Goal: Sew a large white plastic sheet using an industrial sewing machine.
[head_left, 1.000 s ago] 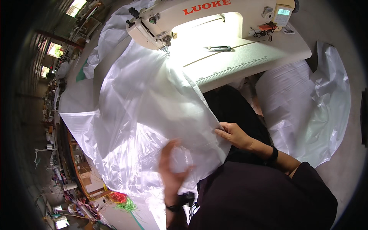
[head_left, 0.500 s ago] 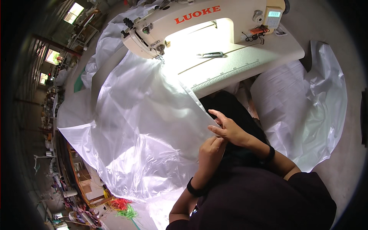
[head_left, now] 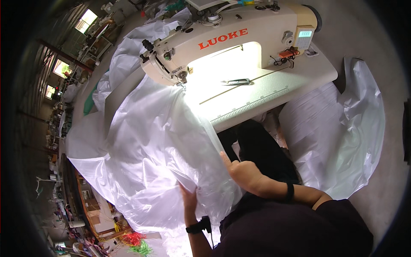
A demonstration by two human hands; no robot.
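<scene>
A large, shiny white plastic-like sheet (head_left: 145,141) hangs in folds from beneath the needle of a sewing machine (head_left: 231,36) down toward my lap. My left hand (head_left: 189,200) is at the sheet's lower middle, where the material bunches up over it; its fingertips are hidden in the fold. Along the sheet's right edge lies my right hand (head_left: 245,172), index finger stretched up the hem and the other fingers curled round the edge, partly out of sight. Thread snips (head_left: 236,82) rest on the machine's bed.
More white sheeting (head_left: 334,137) drapes down on the right of the machine table (head_left: 257,107). A wooden-framed rack (head_left: 96,210) stands at lower left, near red strands (head_left: 132,238) and green strands (head_left: 141,249). A cable (head_left: 211,235) runs from my left wristband.
My hands, together at the sheet's edge before, are now apart. The left went left and down into the sheet, bunching it; the right shifted slightly left and down. The view tilted a little.
</scene>
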